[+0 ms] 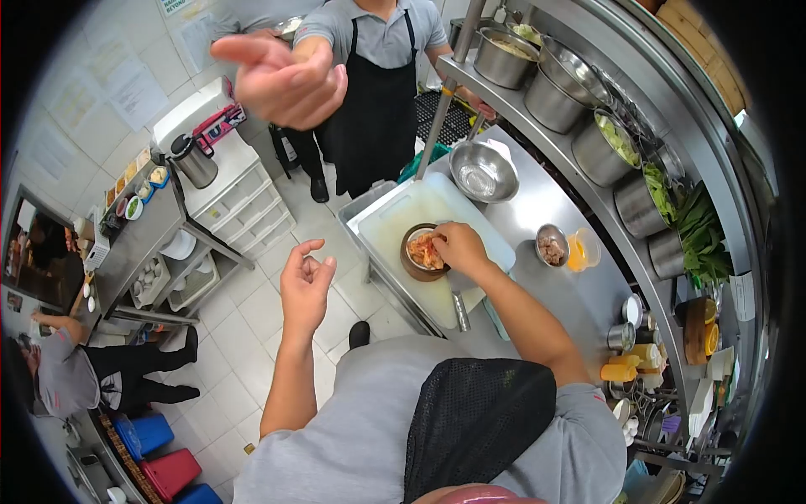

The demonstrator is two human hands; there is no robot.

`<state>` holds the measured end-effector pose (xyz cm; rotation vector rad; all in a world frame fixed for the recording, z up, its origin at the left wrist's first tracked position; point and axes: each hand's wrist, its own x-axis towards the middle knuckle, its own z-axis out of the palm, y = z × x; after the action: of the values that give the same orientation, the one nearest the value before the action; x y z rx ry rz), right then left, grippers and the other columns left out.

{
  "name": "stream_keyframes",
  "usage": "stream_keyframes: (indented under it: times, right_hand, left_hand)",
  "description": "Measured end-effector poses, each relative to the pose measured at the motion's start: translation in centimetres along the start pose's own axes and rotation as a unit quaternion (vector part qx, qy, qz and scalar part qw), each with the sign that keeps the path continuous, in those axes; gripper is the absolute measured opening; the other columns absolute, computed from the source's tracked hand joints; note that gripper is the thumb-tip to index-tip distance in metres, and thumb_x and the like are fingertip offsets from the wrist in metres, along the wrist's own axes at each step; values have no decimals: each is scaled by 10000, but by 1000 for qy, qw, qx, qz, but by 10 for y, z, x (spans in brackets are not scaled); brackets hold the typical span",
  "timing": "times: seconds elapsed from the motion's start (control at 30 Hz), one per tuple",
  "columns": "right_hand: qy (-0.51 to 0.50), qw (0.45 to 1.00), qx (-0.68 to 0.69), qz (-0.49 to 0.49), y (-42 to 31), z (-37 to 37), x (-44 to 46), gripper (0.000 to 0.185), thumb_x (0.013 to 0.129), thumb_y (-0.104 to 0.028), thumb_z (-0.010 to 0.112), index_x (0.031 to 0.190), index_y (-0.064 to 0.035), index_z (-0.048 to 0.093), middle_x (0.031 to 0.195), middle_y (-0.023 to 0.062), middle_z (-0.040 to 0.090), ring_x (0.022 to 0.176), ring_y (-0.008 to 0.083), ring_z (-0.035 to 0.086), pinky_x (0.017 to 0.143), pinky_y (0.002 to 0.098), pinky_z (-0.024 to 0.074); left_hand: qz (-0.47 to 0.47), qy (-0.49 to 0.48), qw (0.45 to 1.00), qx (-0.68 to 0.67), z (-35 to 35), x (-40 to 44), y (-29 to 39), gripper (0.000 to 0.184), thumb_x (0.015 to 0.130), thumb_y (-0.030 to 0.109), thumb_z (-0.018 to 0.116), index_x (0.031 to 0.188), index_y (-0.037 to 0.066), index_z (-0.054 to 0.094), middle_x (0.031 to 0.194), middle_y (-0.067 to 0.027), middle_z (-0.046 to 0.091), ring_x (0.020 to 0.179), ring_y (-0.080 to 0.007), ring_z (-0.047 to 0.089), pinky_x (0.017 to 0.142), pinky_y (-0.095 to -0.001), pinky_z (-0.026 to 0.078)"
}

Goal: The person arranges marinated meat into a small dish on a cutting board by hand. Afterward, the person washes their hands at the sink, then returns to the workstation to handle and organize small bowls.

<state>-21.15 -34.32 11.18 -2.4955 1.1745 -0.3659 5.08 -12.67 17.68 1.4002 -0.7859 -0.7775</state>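
Note:
My right hand (460, 249) is over the rim of a round brown bowl (417, 272), its fingers closed together at the reddish-orange food (425, 250) inside. The fingertips are partly hidden among the pieces. The bowl stands on a pale cutting board (386, 220). Close to my right forearm, a metal-handled knife (461, 312) lies at the board's near edge. My left hand (306, 281) is raised left of the board, above the tiled floor, fingers apart and slightly bent, holding nothing.
A steel bowl (484, 171), a small bowl of meat pieces (552, 246) and a yellow-orange container (581, 250) stand on the steel counter. Pots line the shelf (579, 160) at right. A co-worker's hand (290, 80) reaches in from the far side; another person (71, 370) stands left.

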Motion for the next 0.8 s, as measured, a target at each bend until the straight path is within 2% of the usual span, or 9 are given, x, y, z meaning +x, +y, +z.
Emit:
stream_keyframes:
  times: [0.1, 0.17, 0.23, 0.3, 0.4, 0.47, 0.63, 0.7, 0.8]
  right_hand:
    - [9, 998, 61, 28, -10, -6, -10, 186, 872, -140, 622, 967, -71, 766, 962, 162, 719, 965, 368, 686, 878, 475, 549]
    - [7, 999, 41, -35, -14, -9, -18, 200, 870, -145, 640, 1006, -60, 759, 990, 152, 705, 983, 358, 681, 880, 463, 548]
    - [-4, 999, 41, -18, -18, -14, -16, 209, 868, -148, 647, 1021, -56, 757, 995, 155, 697, 996, 355, 676, 880, 457, 546]
    - [-16, 999, 41, 0, -23, -18, -16, 219, 867, -150, 655, 1035, -51, 754, 999, 157, 689, 1009, 352, 671, 880, 450, 544]
    - [31, 994, 100, 36, -27, -21, -17, 234, 872, -170, 667, 1049, -45, 755, 1002, 173, 691, 1009, 356, 669, 868, 447, 541]
    - [5, 998, 65, -25, -23, -19, -20, 241, 874, -190, 684, 1045, -36, 755, 989, 174, 697, 947, 366, 679, 841, 448, 543]
    - [11, 994, 103, 29, -21, -14, -20, 230, 871, -194, 702, 1019, -26, 755, 975, 182, 701, 898, 366, 686, 832, 443, 545]
    - [21, 991, 123, 43, -24, -12, -24, 223, 870, -190, 703, 1006, -22, 756, 963, 184, 701, 894, 362, 687, 831, 440, 545]
    - [31, 987, 152, 37, -23, -10, -28, 223, 875, -187, 696, 988, -6, 760, 934, 191, 712, 878, 355, 696, 820, 433, 551]
  left_hand:
    - [22, 30, 999, -19, -6, 1, 16, 323, 969, 75, 690, 1269, -1, 599, 679, 88, 442, 619, -12, 398, 579, -212, 315]
    - [33, 36, 999, -20, -10, 0, 25, 322, 970, 74, 688, 1272, 1, 600, 685, 87, 447, 621, -11, 402, 581, -209, 315]
    - [44, 39, 998, -22, -16, 0, 25, 322, 971, 73, 685, 1274, 2, 601, 690, 87, 453, 623, -10, 405, 583, -207, 314]
    - [84, 52, 995, -14, -20, -1, 29, 335, 978, 91, 680, 1290, 14, 586, 675, 72, 484, 533, -10, 404, 461, -194, 305]
    - [96, 69, 992, -34, -19, -7, 31, 303, 969, 93, 684, 1245, 0, 598, 674, 60, 488, 529, -21, 418, 462, -191, 332]
    - [115, 63, 989, -65, -18, -6, 31, 326, 948, 108, 698, 1244, 17, 597, 669, 55, 499, 537, -34, 444, 540, -240, 341]
    - [213, 12, 955, -208, -36, 0, 71, 386, 894, 145, 735, 1244, 57, 596, 658, 43, 526, 557, -65, 509, 734, -361, 366]
    - [276, -44, 916, -286, -49, -4, 108, 411, 873, 159, 750, 1244, 74, 595, 654, 39, 537, 565, -77, 535, 812, -410, 376]
    - [373, -164, 824, -394, -78, -24, 159, 448, 841, 182, 772, 1243, 98, 594, 647, 32, 554, 577, -96, 574, 928, -483, 391]
